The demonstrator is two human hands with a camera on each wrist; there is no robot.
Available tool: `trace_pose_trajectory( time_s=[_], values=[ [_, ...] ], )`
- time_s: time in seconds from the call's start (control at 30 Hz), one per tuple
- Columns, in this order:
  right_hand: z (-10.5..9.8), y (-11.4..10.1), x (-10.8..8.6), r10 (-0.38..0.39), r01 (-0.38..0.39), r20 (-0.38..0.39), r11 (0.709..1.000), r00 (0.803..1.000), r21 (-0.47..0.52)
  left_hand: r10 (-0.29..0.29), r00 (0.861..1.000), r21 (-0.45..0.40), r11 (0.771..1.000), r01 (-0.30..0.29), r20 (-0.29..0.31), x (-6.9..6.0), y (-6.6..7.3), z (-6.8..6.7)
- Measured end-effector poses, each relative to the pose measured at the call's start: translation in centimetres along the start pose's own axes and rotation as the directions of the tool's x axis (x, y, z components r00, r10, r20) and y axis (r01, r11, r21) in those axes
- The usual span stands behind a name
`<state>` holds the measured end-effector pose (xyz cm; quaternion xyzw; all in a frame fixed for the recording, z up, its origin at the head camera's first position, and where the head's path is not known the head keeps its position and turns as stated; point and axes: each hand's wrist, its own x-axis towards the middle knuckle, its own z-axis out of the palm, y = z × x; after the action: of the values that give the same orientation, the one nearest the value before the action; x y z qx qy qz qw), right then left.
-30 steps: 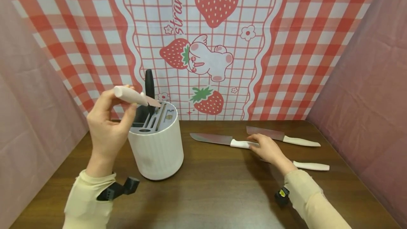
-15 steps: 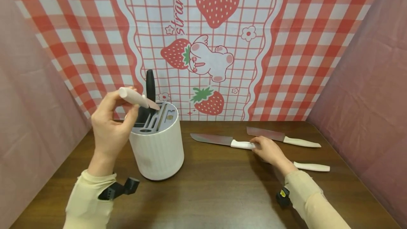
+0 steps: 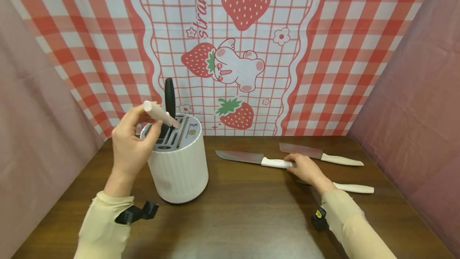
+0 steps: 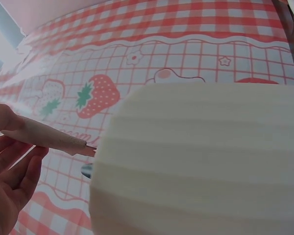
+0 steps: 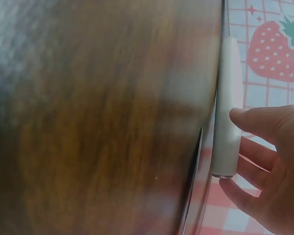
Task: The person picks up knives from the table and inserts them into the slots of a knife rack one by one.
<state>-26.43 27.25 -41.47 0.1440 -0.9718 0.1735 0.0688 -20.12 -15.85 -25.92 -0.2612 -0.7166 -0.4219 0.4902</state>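
Note:
My left hand [image 3: 131, 143] pinches the pale handle of a small knife [image 3: 156, 112] between thumb and fingers, tilted over the knife block. Its short blade points down at the slotted top; whether the tip is inside a slot is hard to tell. The white ribbed knife block [image 3: 179, 175] stands upright, with a black-handled tool [image 3: 170, 97] in it. In the left wrist view the block's wall [image 4: 201, 156] hides the blade's end. My right hand [image 3: 305, 169] holds the handle end of a large kitchen knife [image 3: 244, 157] lying flat; in the right wrist view the thumb presses its white handle [image 5: 227, 112].
A cleaver-like knife [image 3: 305, 150] lies behind my right hand. Another white-handled knife [image 3: 353, 188] lies to its right, its blade mostly hidden by my hand and wrist. A strawberry-patterned cloth [image 3: 237, 59] hangs behind the wooden table [image 3: 230, 215], with pink cloth at both sides.
My left hand has moved right and slightly down with the small knife, which now tilts more steeply over the block. The right hand has shifted a little along the large knife's handle.

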Motion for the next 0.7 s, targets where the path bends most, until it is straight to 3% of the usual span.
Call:
trace_pose_trajectory(
  time_s=[0.3,0.47,0.7],
  values=[
    [0.1,0.2,0.2,0.01,-0.01,0.017,1.0,1.0,0.016,-0.022,0.999,0.013,1.0,0.022,0.025,-0.2,-0.8,0.6],
    [0.4,0.4,0.3,0.015,-0.015,0.02,1.0,1.0,0.019,-0.012,0.998,0.045,0.999,0.01,0.053,-0.3,-0.6,0.8],
    [0.6,0.5,0.3,0.017,-0.017,0.015,1.0,1.0,0.014,0.005,0.999,0.026,1.0,-0.006,0.044,-0.5,-1.1,1.1]
  ],
)
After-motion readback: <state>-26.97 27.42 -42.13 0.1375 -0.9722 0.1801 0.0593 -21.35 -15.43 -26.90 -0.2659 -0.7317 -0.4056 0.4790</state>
